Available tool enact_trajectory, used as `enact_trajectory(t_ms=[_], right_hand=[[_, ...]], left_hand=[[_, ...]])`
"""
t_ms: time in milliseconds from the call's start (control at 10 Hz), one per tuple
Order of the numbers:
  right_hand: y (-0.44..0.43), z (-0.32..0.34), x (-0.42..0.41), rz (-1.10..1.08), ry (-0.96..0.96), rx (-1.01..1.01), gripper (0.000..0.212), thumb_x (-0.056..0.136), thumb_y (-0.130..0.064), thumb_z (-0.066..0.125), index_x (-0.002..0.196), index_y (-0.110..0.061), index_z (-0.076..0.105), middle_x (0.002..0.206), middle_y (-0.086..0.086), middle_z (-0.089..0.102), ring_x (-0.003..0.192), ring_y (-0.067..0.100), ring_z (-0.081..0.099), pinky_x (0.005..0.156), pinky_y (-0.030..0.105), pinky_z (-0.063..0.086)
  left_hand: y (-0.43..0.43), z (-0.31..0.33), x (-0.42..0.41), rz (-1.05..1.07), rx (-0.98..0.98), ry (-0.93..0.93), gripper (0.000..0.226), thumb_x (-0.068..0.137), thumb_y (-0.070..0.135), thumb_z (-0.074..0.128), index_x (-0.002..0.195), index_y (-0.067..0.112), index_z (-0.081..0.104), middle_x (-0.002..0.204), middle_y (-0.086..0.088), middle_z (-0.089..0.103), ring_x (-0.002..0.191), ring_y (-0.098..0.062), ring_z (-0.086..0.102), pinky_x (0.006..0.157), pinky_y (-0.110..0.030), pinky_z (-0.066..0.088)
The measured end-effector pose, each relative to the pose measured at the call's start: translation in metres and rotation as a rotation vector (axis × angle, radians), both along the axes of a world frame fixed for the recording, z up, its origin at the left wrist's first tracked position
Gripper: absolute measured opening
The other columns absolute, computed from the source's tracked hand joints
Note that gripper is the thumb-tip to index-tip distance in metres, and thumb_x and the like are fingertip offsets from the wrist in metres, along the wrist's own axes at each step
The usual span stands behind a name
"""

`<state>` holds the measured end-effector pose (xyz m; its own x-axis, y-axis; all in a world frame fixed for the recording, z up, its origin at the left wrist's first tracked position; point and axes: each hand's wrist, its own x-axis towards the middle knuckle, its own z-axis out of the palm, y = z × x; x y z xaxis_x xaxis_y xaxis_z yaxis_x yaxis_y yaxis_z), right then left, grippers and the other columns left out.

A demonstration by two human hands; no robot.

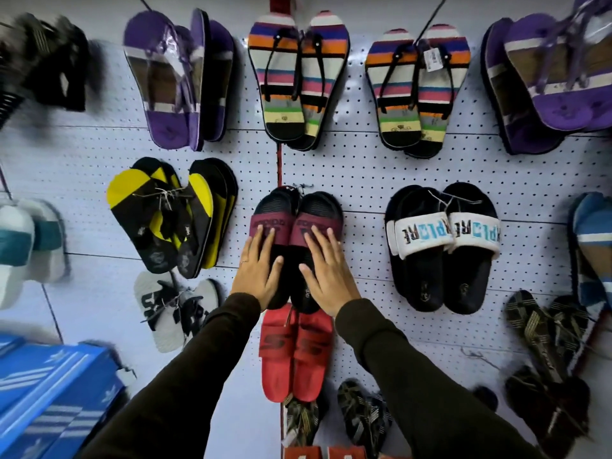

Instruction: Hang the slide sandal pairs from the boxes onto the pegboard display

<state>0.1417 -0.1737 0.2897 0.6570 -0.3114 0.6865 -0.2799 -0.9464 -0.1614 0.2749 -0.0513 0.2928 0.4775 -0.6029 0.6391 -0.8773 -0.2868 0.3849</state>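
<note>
Head view looks onto a pale pegboard that fills nearly the whole picture and carries many hanging pairs of sandals. Across its top row hang purple sandals at the left, two striped flip-flop pairs in the middle, and more purple ones at the far right. Blue shoe boxes with white stripes sit at the lower left corner, blurred. On the middle row, a black-and-yellow flip-flop pair hangs to the left and a black pair with white lettered straps to the right. Between them hangs the black slide pair with maroon straps, toes up, the two slides side by side and touching. Directly below it hangs a red slide pair, whose tops are overlapped by the heels of the black pair. Both dark sleeves reach up from the bottom edge. The left hand lies flat on the left slide, fingers spread and reaching the maroon strap, gripping nothing. The right hand lies flat and spread on the right slide in the same way. A thin ring shows on a left finger.
</note>
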Motion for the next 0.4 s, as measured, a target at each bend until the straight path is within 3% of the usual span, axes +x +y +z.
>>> enact_trajectory(t_ms=[200, 400], right_hand=[[-0.012, -0.001, 0.01, -0.114, 0.093, 0.063, 0.072, 0.098, -0.048, 0.039, 0.16, -0.017, 0.02, 0.17, 0.006, 0.006, 0.159, 0.028, 0.001, 0.128, 0.045, 0.016], [-0.002, 0.019, -0.006, -0.049, 0.148, 0.09, 0.072, 0.099, -0.047, 0.042, 0.16, -0.016, 0.02, 0.17, 0.005, 0.004, 0.159, 0.026, 0.001, 0.127, 0.048, 0.016]], left_hand=[[-0.014, 0.001, 0.014, -0.054, 0.129, 0.074, 0.07, 0.097, 0.04, 0.04, 0.155, 0.024, 0.005, 0.165, -0.002, -0.007, 0.151, -0.033, -0.008, 0.125, -0.043, 0.004], [-0.011, 0.001, 0.009, -0.003, 0.081, 0.011, 0.068, 0.097, 0.043, 0.037, 0.155, 0.025, 0.008, 0.165, -0.003, -0.001, 0.152, -0.032, 0.001, 0.124, -0.045, 0.01]])
